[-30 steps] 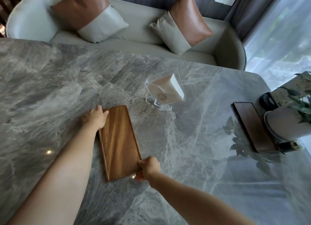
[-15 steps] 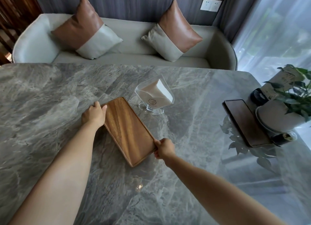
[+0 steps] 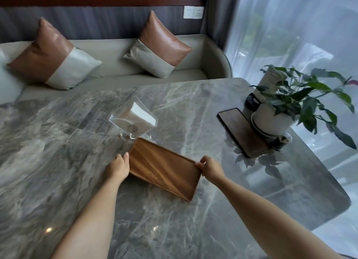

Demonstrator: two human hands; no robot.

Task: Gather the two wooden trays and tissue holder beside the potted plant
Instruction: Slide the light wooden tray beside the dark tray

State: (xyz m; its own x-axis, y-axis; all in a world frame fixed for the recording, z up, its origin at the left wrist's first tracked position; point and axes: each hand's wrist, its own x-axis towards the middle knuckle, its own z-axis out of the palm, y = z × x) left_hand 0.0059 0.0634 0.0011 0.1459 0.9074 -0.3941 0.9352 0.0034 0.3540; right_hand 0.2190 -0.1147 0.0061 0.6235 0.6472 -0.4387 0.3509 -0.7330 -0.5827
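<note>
A light wooden tray lies slanted across the middle of the grey marble table. My left hand grips its left short end and my right hand grips its right short end. Just behind the tray's far corner stands a clear tissue holder with white tissues in it. A darker wooden tray rests at the right, right beside the white pot of the potted plant.
A small dark jar and a round black object sit by the pot near the table's right edge. A grey sofa with two brown-and-grey cushions runs behind the table. A curtained window fills the right.
Both hands have carried the light tray to the right and turned it clockwise, so it now lies closer to the dark tray and the plant. The view has swung right.
</note>
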